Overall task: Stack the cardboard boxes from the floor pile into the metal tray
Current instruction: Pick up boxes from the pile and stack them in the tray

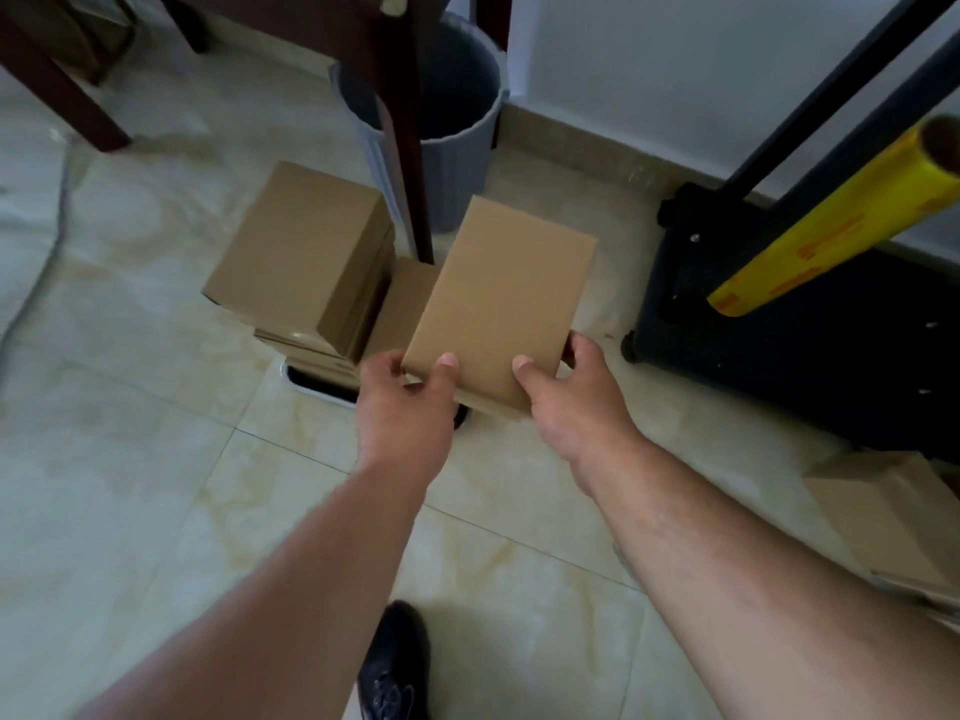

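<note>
Both hands hold one flat cardboard box [498, 298] by its near short end, above the floor and just to the 3 o'clock side of the stack of boxes [306, 262] that already stands in the metal tray [322, 380], of which only a pale rim and a dark inside corner show at the stack's 6 o'clock. The left hand [408, 402] pinches the near left corner, thumb on the top face and fingers curled beneath; the right hand [571, 397] grips the near right corner the same way, thumb pressed flat on top, fingers wrapped round the edge. The box looks light, held level from one end alone with no visible sag, and stiff enough to keep its faces flat; plain kraft board should give dry, grippy purchase, not a slippery one. Its corners and long edges are the strong places to hold, while the broad top face would likely dent under hard thumb pressure. The stack leans a little, its top box skewed against those below, so a careless set-down could nudge it over. More boxes [883, 517] lie at 4 o'clock on the tiles, beside a black cart base [779, 324], with a grey bin [441, 122] at 12 o'clock
</note>
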### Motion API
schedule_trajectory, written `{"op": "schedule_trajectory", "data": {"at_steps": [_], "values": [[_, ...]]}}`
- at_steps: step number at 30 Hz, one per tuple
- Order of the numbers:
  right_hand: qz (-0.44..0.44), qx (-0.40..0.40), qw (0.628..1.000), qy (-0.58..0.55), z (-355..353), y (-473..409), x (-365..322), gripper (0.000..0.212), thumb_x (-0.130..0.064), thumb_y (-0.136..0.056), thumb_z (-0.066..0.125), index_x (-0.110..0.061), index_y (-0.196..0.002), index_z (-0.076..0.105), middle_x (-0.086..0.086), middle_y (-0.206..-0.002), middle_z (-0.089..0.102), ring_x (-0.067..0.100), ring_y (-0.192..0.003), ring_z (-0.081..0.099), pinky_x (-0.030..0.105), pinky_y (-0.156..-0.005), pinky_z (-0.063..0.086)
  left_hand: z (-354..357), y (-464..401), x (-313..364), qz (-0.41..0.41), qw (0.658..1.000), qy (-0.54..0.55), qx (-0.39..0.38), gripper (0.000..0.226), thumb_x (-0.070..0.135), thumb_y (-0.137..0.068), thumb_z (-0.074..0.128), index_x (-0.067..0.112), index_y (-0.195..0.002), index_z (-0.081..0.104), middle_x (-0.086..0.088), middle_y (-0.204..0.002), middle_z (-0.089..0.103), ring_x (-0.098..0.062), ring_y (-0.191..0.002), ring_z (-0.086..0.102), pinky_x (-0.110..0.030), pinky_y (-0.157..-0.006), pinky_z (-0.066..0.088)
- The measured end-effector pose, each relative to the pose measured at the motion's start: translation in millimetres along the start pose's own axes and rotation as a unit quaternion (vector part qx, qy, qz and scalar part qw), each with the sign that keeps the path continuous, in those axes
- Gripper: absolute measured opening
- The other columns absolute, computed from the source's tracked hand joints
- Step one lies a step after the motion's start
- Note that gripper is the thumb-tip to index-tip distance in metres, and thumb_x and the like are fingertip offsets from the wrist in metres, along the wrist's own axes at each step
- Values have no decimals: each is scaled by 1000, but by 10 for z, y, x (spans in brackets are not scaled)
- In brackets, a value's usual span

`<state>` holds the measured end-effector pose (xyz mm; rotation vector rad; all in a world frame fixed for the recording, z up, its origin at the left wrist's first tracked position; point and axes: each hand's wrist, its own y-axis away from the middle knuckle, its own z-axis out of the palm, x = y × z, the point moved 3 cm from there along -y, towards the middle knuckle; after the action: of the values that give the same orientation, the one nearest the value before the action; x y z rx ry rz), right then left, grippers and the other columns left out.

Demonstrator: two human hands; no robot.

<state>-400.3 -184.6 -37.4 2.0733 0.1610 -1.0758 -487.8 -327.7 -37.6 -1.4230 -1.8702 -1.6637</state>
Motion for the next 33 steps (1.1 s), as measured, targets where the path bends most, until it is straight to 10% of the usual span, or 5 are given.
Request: {"op": "schedule_trajectory", "data": {"at_steps": [12, 16, 33], "values": [[14, -20, 999, 27, 673, -271, -9, 46, -28, -99, 66, -24, -141, 47, -30, -91, 47, -12, -76, 47, 8, -59, 34, -271, -519, -188, -89, 992, 85, 20, 58, 29, -99, 69, 31, -152, 46, 29, -101, 56, 3, -94, 59, -20, -82, 43], [14, -21, 999, 36, 712, -313, -17, 45, -27, -99, 65, -26, -140, 47, -31, -89, 47, -14, -73, 47, 2, -51, 35, -272, -569, -255, -105, 989, 105, 16, 74, 32, -99, 69, 29, -162, 30, 18, -145, 54, -6, -118, 51, -29, -97, 35], [11, -44, 998, 40, 936, -450, -27, 46, -30, -99, 66, -27, -140, 47, -32, -91, 49, -14, -75, 49, 3, -52, 37, -397, -684, -239, -99, 989, 106, 24, 79, 31, -99, 69, 28, -163, 24, 15, -156, 46, -2, -116, 45, -26, -97, 32]]}}
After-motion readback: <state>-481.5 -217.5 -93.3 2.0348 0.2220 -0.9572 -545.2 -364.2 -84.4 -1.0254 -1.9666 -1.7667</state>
